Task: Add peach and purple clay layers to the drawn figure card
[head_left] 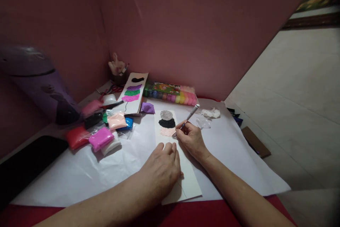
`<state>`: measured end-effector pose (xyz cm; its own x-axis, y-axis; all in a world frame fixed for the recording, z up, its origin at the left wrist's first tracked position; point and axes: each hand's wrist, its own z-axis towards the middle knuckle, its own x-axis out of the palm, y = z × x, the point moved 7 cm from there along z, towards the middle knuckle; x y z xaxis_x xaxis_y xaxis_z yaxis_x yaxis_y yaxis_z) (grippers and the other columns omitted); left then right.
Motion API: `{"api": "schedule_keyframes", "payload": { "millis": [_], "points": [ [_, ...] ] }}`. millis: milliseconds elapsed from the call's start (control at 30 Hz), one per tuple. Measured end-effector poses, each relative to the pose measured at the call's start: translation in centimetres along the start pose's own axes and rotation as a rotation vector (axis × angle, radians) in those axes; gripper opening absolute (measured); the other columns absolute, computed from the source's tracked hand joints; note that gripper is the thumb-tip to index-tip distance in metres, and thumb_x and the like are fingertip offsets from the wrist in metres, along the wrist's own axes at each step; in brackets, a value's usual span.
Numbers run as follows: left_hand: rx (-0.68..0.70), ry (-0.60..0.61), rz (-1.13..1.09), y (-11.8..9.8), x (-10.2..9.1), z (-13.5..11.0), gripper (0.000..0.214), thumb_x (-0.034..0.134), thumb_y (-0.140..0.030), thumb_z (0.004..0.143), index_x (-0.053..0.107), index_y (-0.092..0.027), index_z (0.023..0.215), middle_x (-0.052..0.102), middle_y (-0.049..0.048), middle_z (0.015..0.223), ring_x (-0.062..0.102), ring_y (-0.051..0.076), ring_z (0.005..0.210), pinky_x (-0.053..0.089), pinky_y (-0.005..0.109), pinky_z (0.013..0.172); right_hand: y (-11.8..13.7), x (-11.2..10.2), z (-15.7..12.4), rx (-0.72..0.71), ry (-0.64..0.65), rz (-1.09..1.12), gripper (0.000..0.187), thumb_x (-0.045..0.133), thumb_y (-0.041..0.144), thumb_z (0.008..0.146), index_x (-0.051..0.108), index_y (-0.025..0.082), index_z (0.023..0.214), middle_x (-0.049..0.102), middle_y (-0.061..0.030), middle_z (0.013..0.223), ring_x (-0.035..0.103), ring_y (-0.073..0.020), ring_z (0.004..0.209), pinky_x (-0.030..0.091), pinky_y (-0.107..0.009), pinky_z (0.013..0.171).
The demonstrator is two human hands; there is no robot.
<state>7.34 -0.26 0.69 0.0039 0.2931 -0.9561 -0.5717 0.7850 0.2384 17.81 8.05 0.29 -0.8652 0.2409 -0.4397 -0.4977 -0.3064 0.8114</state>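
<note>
A long white card strip (187,181) lies on white paper, bearing grey (166,114), black (167,123) and pale pink (167,131) clay patches near its far end. My left hand (162,168) rests flat on the strip's middle, fingers stretched out, pinning it down. My right hand (191,138) is closed in a pinch on a thin metal tool (189,117), whose forked tip touches the pale pink patch.
Bags of coloured clay (101,138) are heaped at the left. A second card with black, purple, green and pink patches (133,91) leans beyond them. A box of clay colours (170,93) stands by the wall. Crumpled plastic (211,113) lies right; a purple lamp (39,78) stands far left.
</note>
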Motion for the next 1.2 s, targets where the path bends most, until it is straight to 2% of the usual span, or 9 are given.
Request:
{"api": "schedule_keyframes", "payload": {
  "millis": [200,400,533,800,1033,1200],
  "points": [
    [-0.008,-0.029,0.008,0.0,0.0,0.0,0.047,0.045,-0.043,0.097,0.066,-0.002,0.11,0.067,0.0187,0.107,0.054,0.026,0.086,0.04,0.037,0.071,0.0,0.1,-0.1,-0.015,0.007,-0.005,0.013,0.055,0.023,0.079,0.066,0.016,0.079,0.062,0.0008,0.062,0.052,-0.0118,0.053,0.042,-0.024,0.054],
    [0.011,0.026,0.0,-0.1,-0.1,0.1,0.045,0.046,-0.041,0.096,0.066,-0.004,0.109,0.067,0.0187,0.107,0.054,0.025,0.086,0.039,0.037,0.07,0.0,0.4,0.0,0.001,0.035,0.0,0.014,0.056,0.024,0.08,0.066,0.015,0.079,0.062,0.0002,0.061,0.053,-0.0121,0.053,0.043,-0.024,0.055],
    [0.001,0.001,-0.004,0.0,-0.3,0.1,0.045,0.045,-0.042,0.097,0.067,-0.004,0.107,0.067,0.018,0.105,0.054,0.025,0.085,0.039,0.036,0.069,0.2,0.4,0.0,-0.011,0.023,0.006,0.014,0.057,0.026,0.081,0.066,0.015,0.078,0.062,-0.0001,0.062,0.052,-0.0117,0.053,0.043,-0.023,0.053],
    [-0.002,-0.004,-0.008,0.0,-0.3,0.1,0.044,0.048,-0.043,0.095,0.068,-0.005,0.103,0.068,0.0179,0.103,0.052,0.024,0.082,0.039,0.036,0.066,0.3,1.1,-0.2,0.003,0.101,0.051,0.012,0.058,0.025,0.082,0.066,0.016,0.078,0.065,-0.0008,0.064,0.059,-0.0131,0.057,0.046,-0.023,0.056],
    [-0.005,-0.047,0.006,0.0,-0.1,0.0,0.043,0.048,-0.043,0.095,0.068,-0.006,0.101,0.068,0.0174,0.105,0.052,0.024,0.081,0.039,0.037,0.067,0.2,0.7,0.0,0.006,0.061,0.015,0.013,0.057,0.025,0.081,0.064,0.016,0.074,0.062,-0.0001,0.061,0.055,-0.0123,0.053,0.044,-0.024,0.054],
    [-0.001,-0.059,0.011,-0.1,-0.2,-0.1,0.042,0.047,-0.042,0.095,0.068,-0.005,0.102,0.068,0.0177,0.104,0.052,0.024,0.081,0.039,0.037,0.067,-0.1,0.8,0.0,0.03,0.057,0.086,0.013,0.059,0.028,0.081,0.063,0.016,0.077,0.065,-0.0016,0.066,0.059,-0.0139,0.057,0.047,-0.025,0.056]
  ]
}}
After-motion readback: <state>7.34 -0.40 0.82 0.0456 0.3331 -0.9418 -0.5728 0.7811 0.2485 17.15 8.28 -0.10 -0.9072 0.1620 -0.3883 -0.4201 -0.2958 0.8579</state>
